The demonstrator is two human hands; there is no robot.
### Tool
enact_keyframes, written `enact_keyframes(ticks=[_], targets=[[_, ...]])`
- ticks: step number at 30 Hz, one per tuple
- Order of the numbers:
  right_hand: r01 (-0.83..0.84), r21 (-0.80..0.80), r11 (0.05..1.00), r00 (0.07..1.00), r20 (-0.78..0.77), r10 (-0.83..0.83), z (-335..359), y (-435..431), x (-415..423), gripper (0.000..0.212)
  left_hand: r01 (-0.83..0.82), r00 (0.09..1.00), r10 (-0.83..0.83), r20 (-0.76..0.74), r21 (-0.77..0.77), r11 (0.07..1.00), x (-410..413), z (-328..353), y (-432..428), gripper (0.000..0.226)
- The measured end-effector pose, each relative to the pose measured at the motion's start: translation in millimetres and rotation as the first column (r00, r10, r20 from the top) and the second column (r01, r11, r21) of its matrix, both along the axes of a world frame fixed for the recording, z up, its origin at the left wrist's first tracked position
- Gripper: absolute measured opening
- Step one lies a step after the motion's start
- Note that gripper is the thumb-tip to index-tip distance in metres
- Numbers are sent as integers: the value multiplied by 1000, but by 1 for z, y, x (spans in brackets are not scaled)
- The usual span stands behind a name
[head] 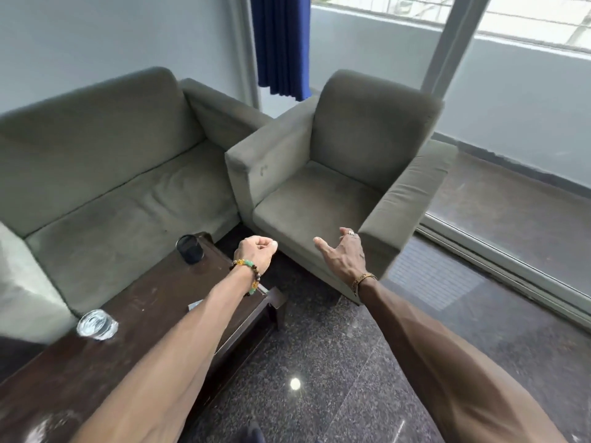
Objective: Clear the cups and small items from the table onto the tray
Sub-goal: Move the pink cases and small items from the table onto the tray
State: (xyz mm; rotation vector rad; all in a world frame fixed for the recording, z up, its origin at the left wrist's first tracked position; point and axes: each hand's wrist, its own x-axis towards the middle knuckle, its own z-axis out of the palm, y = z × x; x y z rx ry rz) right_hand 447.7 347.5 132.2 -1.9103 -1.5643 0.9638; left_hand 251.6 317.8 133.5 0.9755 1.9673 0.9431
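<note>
Seating fills the far side of the room: a grey-green fabric two-seat sofa [105, 174] on the left and a matching grey-green fabric armchair [332, 183] to its right, their arms nearly touching. A dark speckled polished stone floor [335, 378] spreads below, and a deep blue pleated curtain [283, 43] hangs by the window behind the armchair.

In front of the sofa stands a long dark brown wooden coffee table [105, 362], scuffed and dusty on top. At its far end stands a black cylindrical mesh cup [190, 249], upright. Nearer, close to the edge by the sofa, stands a clear drinking glass [97, 324], also upright. A small pale flat item [195, 304] peeks out from under the left forearm; what it is cannot be told.

Both bare arms reach forward over the table corner and the floor. The left hand [256, 254], with a bracelet of green, amber and brown beads at the wrist, is clenched into a fist holding nothing visible. The right hand [343, 257], with a ring and a gold-toned bracelet, is spread loose and empty before the armchair.
</note>
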Motion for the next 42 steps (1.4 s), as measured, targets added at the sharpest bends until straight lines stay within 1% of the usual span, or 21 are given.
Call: enact_keyframes(ticks=[3,6,10,13,15,20,23,25,27,30,34,37,40,42], targets=[[-80,-30,996,997,-11,79,-9,10,-34,89,-90,995,90,38,-4,996,-32,-10,1,11],[-140,-49,989,990,8,141,-16,22,-67,87,-169,983,170,62,-32,985,-68,-16,4,3],[-240,-59,969,970,14,241,-18,43,-115,87,-293,951,298,80,-64,954,-127,-20,9,4],[-280,-67,958,960,3,280,-17,56,-145,88,-363,923,369,113,-67,929,-161,-18,7,19],[-313,-74,947,949,8,314,-18,62,-167,89,-397,905,403,133,-72,915,-181,-15,7,21],[-402,-82,912,915,-12,403,-18,74,-217,87,-474,851,480,212,-80,877,-218,-9,-1,18],[-467,-90,879,883,4,470,-26,81,-246,82,-500,827,509,238,-103,860,-233,-11,-6,5],[-501,-119,857,863,9,505,-36,84,-264,78,-531,804,547,235,-130,837,-242,-23,-11,9],[-551,-157,819,827,23,561,-50,86,-282,72,-583,768,601,219,-147,799,-250,-37,-17,20],[-625,-196,756,767,25,641,-75,89,-302,66,-631,710,665,231,-209,747,-256,-63,-28,26],[-711,-260,654,676,3,737,-114,92,-329,64,-707,612,764,206,-290,644,-263,-108,-40,25],[-751,-304,587,607,33,794,-140,97,-343,66,-726,550,808,212,-357,587,-262,-139,-45,25],[-764,-354,540,565,38,824,-163,101,-356,66,-726,491,833,255,-409,553,-261,-162,-45,26],[-767,-376,521,551,30,834,-177,102,-362,65,-710,461,833,308,-436,554,-261,-172,-44,24]])
